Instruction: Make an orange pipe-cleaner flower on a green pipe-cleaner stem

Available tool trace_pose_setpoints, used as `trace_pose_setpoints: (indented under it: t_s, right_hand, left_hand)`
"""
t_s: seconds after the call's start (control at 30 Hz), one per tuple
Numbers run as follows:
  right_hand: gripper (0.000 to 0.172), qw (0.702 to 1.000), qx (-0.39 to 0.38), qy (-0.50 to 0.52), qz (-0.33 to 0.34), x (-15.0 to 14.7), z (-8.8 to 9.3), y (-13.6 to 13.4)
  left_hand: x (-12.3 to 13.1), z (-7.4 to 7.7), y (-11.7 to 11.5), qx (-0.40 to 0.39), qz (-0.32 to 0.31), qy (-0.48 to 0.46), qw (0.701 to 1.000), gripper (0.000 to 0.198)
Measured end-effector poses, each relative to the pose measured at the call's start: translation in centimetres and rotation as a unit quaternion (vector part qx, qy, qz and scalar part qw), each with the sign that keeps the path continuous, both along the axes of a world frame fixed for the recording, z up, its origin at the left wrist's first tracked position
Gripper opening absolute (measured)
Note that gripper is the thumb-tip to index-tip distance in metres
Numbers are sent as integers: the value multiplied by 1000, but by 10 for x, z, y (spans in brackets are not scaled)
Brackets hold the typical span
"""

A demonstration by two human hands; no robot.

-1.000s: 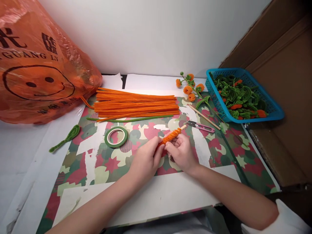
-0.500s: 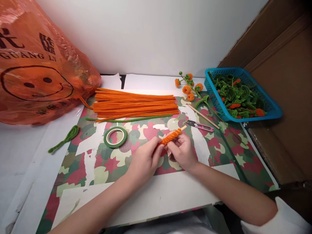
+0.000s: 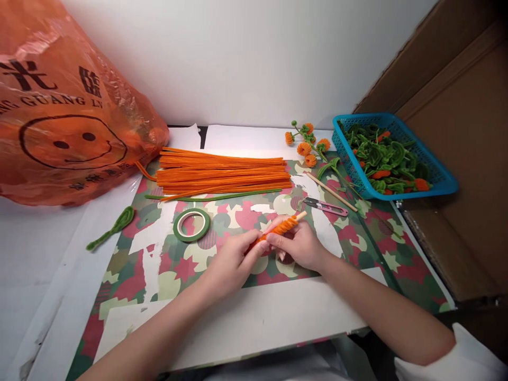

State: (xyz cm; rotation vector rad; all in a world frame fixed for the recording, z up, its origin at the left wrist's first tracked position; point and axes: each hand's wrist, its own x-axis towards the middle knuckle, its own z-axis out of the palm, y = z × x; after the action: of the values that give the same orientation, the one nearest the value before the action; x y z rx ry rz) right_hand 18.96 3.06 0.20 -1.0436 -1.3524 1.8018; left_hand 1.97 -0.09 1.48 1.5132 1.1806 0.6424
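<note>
An orange pipe cleaner is coiled around a thin wooden stick (image 3: 282,226), held just above the patterned mat (image 3: 369,248). My left hand (image 3: 234,259) pinches the near end of the coil with thumb and forefinger. My right hand (image 3: 301,246) has its fingers closed round the coil and the stick; the stick's bare tip pokes out to the upper right. A bundle of straight orange pipe cleaners (image 3: 224,172) lies beyond my hands, with one green pipe cleaner (image 3: 214,196) along its near side. A roll of green tape (image 3: 191,224) lies flat left of my hands.
A large orange plastic bag (image 3: 67,106) fills the far left. A blue basket (image 3: 444,180) of green and orange pieces stands at the right. Finished orange flowers (image 3: 306,143), a second wooden stick (image 3: 331,191), small snips (image 3: 325,206) and a looped green piece (image 3: 113,227) lie about.
Both hands have stayed on the coiled stick, shifting slightly lower in view. My left fingers have slid along the near end of the coil. The view has tilted a little.
</note>
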Motion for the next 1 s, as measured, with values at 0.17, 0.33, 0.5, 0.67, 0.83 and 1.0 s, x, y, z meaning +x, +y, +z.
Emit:
trace_pose_setpoints:
  t_s: [0.17,0.33,0.5,0.67,0.83,1.0]
  right_hand:
    - [27,999,13,11,35,4,9,-1]
    - [24,998,29,18,51,5,7,-2]
    - [25,998,42,22,50,3,5,0]
    - [30,997,64,-5,39,0,7,4]
    - [33,993,103,-45,43,-1,11,7]
    - [44,982,168,-67,55,2,8,7]
  left_hand:
    - [-6,5,3,-195,-84,-170,962,38]
    - [-8,-1,5,-309,-92,-251,913,38]
    - [-9,-3,4,-293,-77,-245,921,36]
    - [-9,-5,1,-222,-42,-203,953,41]
    - [-9,-7,0,-221,-6,-209,952,37]
    - [-9,-10,1,-167,17,-204,964,37]
